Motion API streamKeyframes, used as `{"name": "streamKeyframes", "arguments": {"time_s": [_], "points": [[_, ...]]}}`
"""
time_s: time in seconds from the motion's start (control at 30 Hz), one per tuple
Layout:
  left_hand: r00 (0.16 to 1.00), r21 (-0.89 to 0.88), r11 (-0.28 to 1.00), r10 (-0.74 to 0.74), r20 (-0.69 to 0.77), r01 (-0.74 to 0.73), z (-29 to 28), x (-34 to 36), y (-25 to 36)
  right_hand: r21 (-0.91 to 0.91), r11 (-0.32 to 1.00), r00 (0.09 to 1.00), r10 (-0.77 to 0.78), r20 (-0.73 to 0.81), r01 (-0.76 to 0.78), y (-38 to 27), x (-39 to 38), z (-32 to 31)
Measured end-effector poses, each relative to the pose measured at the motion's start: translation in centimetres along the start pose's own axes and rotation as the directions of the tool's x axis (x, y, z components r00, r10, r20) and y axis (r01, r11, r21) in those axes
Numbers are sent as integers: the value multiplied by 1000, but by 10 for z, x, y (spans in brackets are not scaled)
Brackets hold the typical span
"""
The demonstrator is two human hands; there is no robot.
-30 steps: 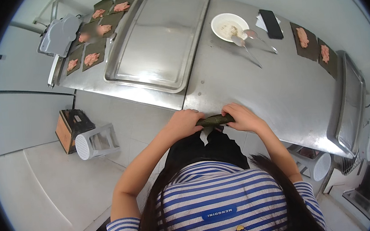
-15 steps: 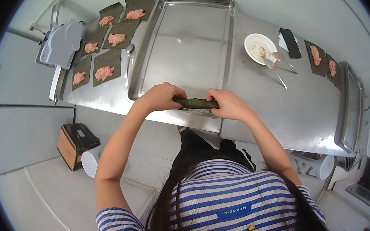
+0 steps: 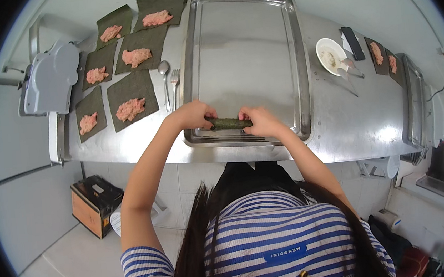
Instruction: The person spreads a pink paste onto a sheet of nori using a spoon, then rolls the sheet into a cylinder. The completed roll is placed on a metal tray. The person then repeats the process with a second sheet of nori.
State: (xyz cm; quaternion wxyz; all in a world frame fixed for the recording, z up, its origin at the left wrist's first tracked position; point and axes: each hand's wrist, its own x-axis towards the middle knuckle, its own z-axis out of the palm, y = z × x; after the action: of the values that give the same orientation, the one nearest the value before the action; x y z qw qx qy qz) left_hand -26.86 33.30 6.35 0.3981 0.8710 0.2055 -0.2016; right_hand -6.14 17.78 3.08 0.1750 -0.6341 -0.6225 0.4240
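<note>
Crosswise over the tray [image 3: 250, 65], a seaweed roll [image 3: 228, 123] was held between left hand [image 3: 194, 115] and right hand [image 3: 263, 121], fingers curled round its ends.

Roll [image 3: 228, 123] ends part-hidden, shirt [image 3: 280, 231] cropped

Bright, whitish light; fisheye view rimmed in black.
Glare burns white on the steel table [image 3: 356, 132] at right, softer sheen crosses the tray [image 3: 246, 57], straight lines bend near the bluish-fringed border, the lower right is dimmer, and the dark roll [image 3: 229, 123] shows little detail.
</note>
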Motion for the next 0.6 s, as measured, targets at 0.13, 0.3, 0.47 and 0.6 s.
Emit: {"name": "streamKeyframes", "arguments": {"time_s": [0.13, 0.3, 0.47, 0.6], "points": [[998, 3, 999, -35, 45, 35, 4, 0, -7, -3, 999, 999, 32, 17, -32, -2, 6, 8], [999, 48, 998, -29, 44, 27, 11, 3, -14, 21, 1000, 1000, 3, -20, -2, 1, 7, 15], [998, 75, 997, -19, 52, 15, 12, 1, -13, -19, 999, 999, 43, 8, -43, -9, 3, 16], [998, 127, 992, -18, 59, 10, 15, -2, -12, -36, 999, 1000, -2, -20, 2, -8, 1, 24]]}}
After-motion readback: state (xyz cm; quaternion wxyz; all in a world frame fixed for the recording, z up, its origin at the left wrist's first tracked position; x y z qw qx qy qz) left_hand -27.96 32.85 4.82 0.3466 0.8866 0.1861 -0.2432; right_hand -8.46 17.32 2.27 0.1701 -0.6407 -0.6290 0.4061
